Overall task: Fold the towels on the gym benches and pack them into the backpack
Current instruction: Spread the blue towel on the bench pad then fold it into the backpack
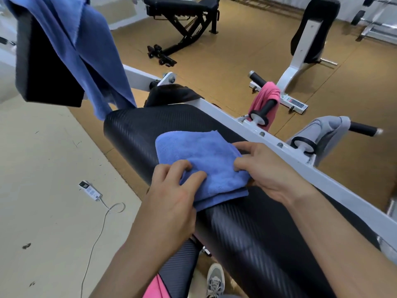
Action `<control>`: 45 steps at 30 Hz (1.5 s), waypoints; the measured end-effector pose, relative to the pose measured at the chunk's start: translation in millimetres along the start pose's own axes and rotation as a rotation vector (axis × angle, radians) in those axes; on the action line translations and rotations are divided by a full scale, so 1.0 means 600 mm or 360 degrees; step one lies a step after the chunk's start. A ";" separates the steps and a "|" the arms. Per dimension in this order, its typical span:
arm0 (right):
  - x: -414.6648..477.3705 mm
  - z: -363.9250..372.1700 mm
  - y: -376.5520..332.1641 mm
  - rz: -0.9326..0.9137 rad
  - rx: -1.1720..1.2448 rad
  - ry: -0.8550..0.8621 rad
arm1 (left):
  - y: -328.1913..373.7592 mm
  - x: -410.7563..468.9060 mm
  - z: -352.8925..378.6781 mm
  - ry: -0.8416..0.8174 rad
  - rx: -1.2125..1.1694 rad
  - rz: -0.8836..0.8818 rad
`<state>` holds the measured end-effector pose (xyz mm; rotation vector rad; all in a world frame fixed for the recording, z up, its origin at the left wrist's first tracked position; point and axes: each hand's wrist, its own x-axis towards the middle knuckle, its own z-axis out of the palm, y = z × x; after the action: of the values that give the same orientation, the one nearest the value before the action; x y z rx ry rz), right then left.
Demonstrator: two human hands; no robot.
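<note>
On top of the black padded bench [247, 229], a light blue towel [199, 155] lies folded into a thick square of several layers, its edges roughly lined up. It sits across the rounded pad, with its near edge hanging slightly over the curve. Both hands are on it. The left hand [171, 196] comes in from the near left. Its fingers are bent over the towel's near-left corner and bunch the cloth there in a grip. The right hand [268, 171] sits at the towel's right edge, just beside the white steel frame [285, 155]. Its fingertips are curled in and pinch the fold on that side. The towel lies between the two hands, and its far half is uncovered.

The pad has a ribbed, carbon-weave look and runs from the lower right towards the upper left. Above its far end, a darker blue towel [90, 57] hangs over a black block-shaped pad [40, 72]. Past the frame, a pink towel [265, 97] is draped on a black roller handle, and a grey towel [322, 132] is draped on another handle to its right.

Brown matting [225, 61] covers the floor on the far side and a pale beige surface [43, 179] covers the left. A white power strip [91, 190] lies on the beige surface with its cord trailing towards the camera. A black adjustable bench [182, 18] stands well apart at the back, and a white machine with a black pad stands further right. A grey sneaker [214, 280] shows at the bottom edge.
</note>
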<state>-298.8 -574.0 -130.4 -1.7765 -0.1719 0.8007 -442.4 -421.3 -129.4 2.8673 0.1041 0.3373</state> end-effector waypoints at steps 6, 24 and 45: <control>-0.017 0.014 0.009 -0.0264 -0.0292 0.0095 | -0.007 0.004 -0.007 -0.0073 0.0110 0.0190; -0.061 0.020 -0.007 -0.0790 -0.1736 -0.0326 | -0.062 0.018 -0.007 0.0251 -0.0269 0.0332; -0.172 0.799 0.006 -0.0279 -0.0483 -0.0421 | -0.511 -0.532 -0.130 0.0827 -0.2073 -0.1919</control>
<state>-662.6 -246.3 -159.1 -1.8982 -0.6446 0.9160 -783.2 -138.4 -204.3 1.0711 1.1154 0.5501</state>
